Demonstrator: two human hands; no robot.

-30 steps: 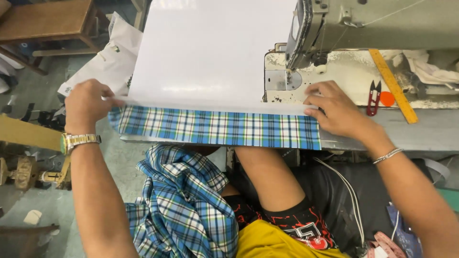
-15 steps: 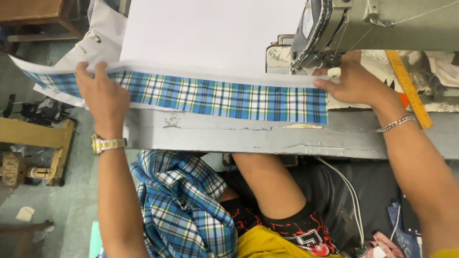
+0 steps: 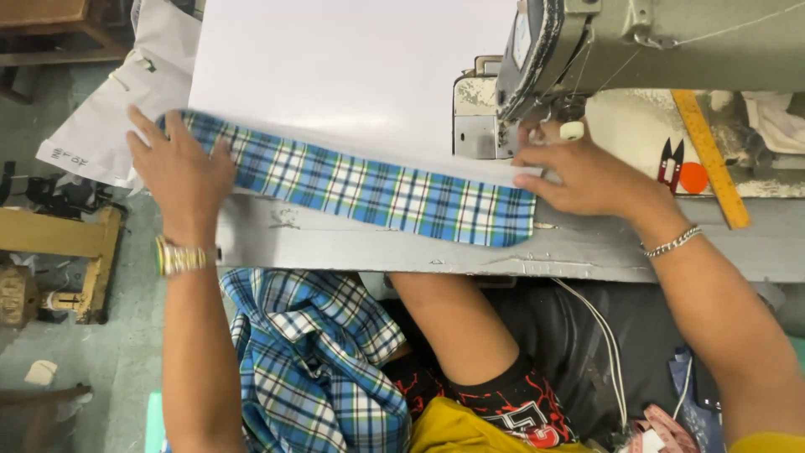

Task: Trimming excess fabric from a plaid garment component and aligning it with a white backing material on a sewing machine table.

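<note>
Observed on the grey sewing table (image 3: 352,243): a blue plaid fabric strip (image 3: 369,189) lying across the top near the front edge, slanting from upper left down to lower right, its lower right corner close to that edge. Overlaid along its upper border by a large white sheet (image 3: 335,67) reaching to the far side of the table.

Left hand (image 3: 180,172): flat, fingers spread, palm down on the left end of the strip, nothing pinched. Fingertips at the junction of strip and white sheet. Metal wristwatch (image 3: 180,258) on the wrist, hanging past the table's front edge.

Right hand (image 3: 583,172): resting on the right end of the strip and the corner of the white sheet, fingers extended toward the needle area under the sewing machine (image 3: 637,50) head. Whether thumb and fingers pinch the layers or merely press them: cannot tell. Chain bracelet (image 3: 671,242) on the wrist.

Strip thus spanned between both hands, one at each end, middle uncovered.

Noted at the right side of the table: yellow ruler (image 3: 708,155) lying diagonally, small thread snips (image 3: 669,161) just left of it. More plaid cloth (image 3: 314,361) in the lap below the front edge.
</note>
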